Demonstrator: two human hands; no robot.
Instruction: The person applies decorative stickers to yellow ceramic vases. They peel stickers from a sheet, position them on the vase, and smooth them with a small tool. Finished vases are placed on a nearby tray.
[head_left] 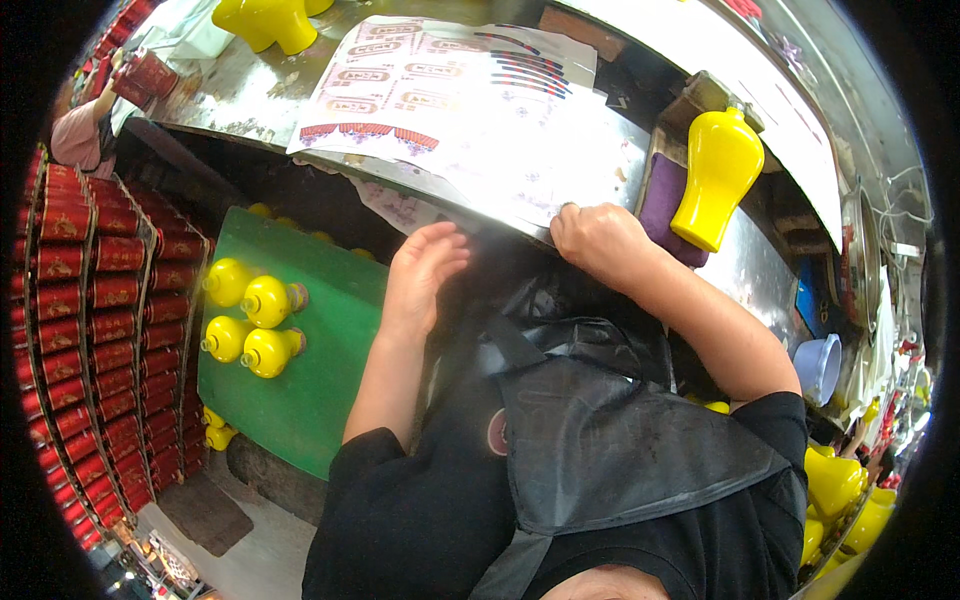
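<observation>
My left hand [428,265] is raised in front of the bench edge, open, its fingers loosely curled and slightly apart, with nothing in it. At the edge of the metal bench, my right hand [603,240] is closed, knuckles up, against the near corner of the printed sheets [480,140]. What its fingertips pinch is hidden. Those overlapping white sheets carry framed motifs, a scalloped red border and dark curved strips. A glossy yellow vase [718,180] lies on a folded purple cloth [662,205] to the right of my right hand.
Several yellow vases [268,302] lie on a green board [300,400] at left. Beyond it rise stacks of red patterned cylinders [115,290]. A pale blue bucket [818,368] and more yellow vases [838,482] are at right. Another person's arm [95,115] shows at far left.
</observation>
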